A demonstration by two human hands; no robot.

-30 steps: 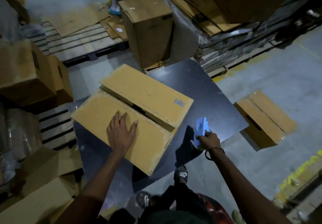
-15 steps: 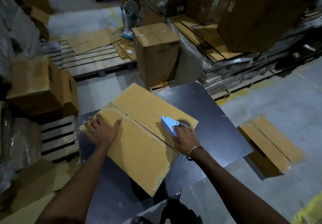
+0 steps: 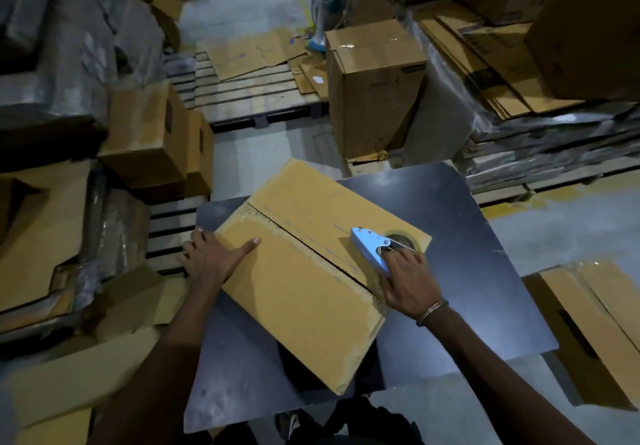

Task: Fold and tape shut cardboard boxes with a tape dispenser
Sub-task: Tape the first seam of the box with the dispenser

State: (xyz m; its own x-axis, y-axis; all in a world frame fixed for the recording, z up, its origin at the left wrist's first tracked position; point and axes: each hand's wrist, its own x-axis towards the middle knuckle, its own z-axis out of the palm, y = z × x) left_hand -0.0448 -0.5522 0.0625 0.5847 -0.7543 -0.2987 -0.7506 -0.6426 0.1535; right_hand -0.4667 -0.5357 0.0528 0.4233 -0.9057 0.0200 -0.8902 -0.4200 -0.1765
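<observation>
Cardboard box (image 3: 311,271), flaps closed, on dark table (image 3: 467,236). Left hand (image 3: 211,257) flat, fingers straight, pressing near-left flap. Right hand (image 3: 405,278) gripping blue tape dispenser (image 3: 372,249) at seam's right end.

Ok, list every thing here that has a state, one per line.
Box on the table: flaps folded shut, seam untaped.
Tape dispenser: resting on the seam's right end.
Left hand: flat, pressing the box's left edge.
Right hand: gripping the dispenser.
Box on the floor: flaps partly open.
</observation>
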